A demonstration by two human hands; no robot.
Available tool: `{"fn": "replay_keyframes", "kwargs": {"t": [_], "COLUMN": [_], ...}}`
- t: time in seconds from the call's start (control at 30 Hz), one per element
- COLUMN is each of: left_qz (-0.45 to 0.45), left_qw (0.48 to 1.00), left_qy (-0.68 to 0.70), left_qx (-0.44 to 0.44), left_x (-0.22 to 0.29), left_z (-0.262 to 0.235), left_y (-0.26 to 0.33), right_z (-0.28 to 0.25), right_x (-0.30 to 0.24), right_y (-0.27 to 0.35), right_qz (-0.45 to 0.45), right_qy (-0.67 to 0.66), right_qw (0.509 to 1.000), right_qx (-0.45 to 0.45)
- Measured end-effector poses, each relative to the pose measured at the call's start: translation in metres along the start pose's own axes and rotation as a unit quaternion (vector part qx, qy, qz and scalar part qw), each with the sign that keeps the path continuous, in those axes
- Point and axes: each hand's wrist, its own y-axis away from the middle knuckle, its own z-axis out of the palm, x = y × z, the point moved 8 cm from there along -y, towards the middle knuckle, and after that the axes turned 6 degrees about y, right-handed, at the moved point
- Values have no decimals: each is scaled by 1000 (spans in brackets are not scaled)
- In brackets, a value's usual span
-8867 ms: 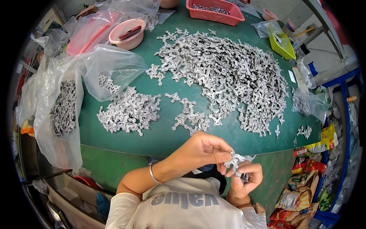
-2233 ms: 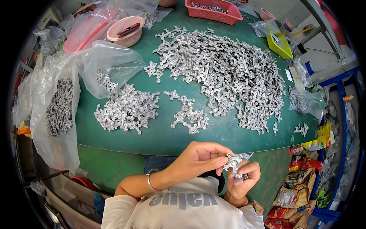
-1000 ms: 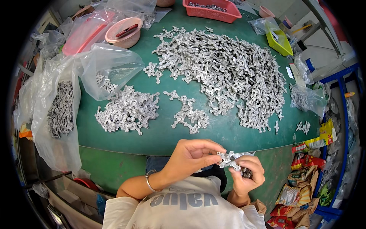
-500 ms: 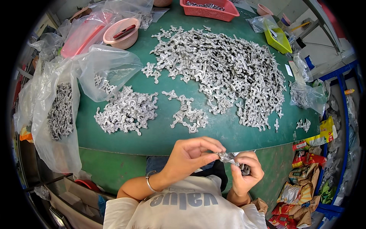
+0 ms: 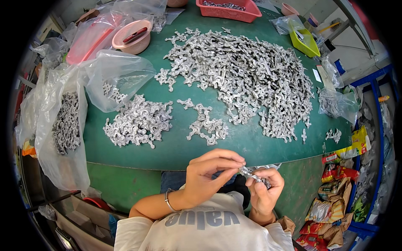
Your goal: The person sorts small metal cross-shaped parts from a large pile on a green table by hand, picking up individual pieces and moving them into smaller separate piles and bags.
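Observation:
Just off the near table edge, both hands meet at small silvery metal pieces [image 5: 245, 170]. My left hand [image 5: 211, 171], with a bracelet at its wrist, pinches the end of one piece between thumb and fingertips. My right hand [image 5: 267, 188] is closed around more of the pieces; a darker part of them shows between its fingers. How many it holds is hidden. Straight ahead on the table lies a small heap of similar metal pieces [image 5: 209, 127], with a medium heap [image 5: 140, 121] to its left and a large pile [image 5: 243, 75] beyond.
The green table [image 5: 188, 152] has a curved near edge. Clear plastic bags [image 5: 58, 167] of metal parts hang at the left. A pink bowl [image 5: 142, 44] with a red-handled tool, a red basket [image 5: 234, 14] and a yellow-green tray [image 5: 307, 48] stand farther back. Blue shelving [image 5: 374, 108] is at right.
My right hand has shifted slightly left and turned, its fingers closer to the left hand's. The left hand has moved a little, still pinching the metal piece. The heaps look the same.

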Motion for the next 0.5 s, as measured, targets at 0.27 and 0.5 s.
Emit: {"fn": "replay_keyframes", "kwargs": {"t": [0.27, 0.5], "left_qz": [27, 4], "left_qw": [1000, 1000], "left_qy": [-11, 21], "left_qx": [-3, -1], "left_x": [2, 2], "left_z": [-1, 1], "left_y": [1, 2], "right_z": [1, 0], "right_x": [-2, -8], "right_y": [0, 0], "right_qz": [-9, -37], "right_qy": [9, 23], "right_qw": [1000, 999], "right_qx": [6, 13]}}
